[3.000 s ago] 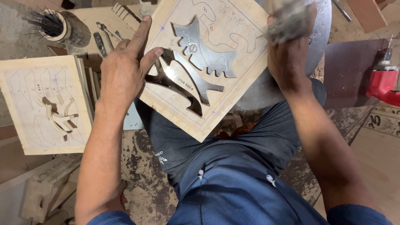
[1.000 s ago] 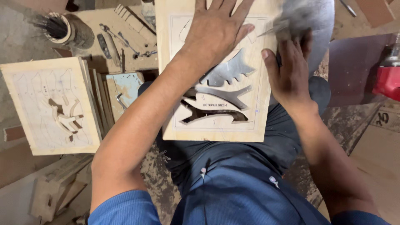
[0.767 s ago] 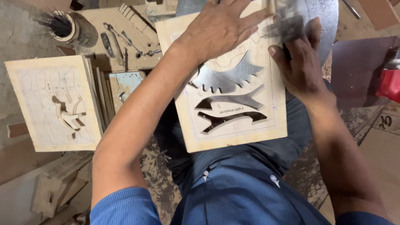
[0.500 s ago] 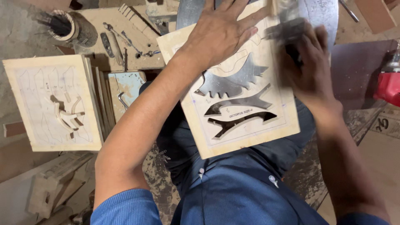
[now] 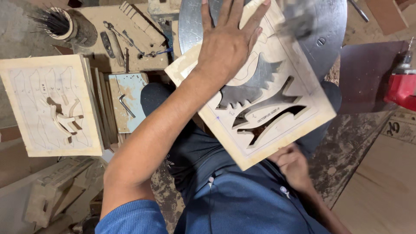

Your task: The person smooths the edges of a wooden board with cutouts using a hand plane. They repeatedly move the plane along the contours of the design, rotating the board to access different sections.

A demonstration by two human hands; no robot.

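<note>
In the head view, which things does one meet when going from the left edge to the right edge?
Wooden board with drawn outlines → pale blue plate with an L-shaped key → left hand, flat on the cut-out wooden board → right hand below that board's lower edge → red tool.

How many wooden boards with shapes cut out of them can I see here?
2. One board lies tilted on the round metal table under the left hand; another board rests at far left.
</note>
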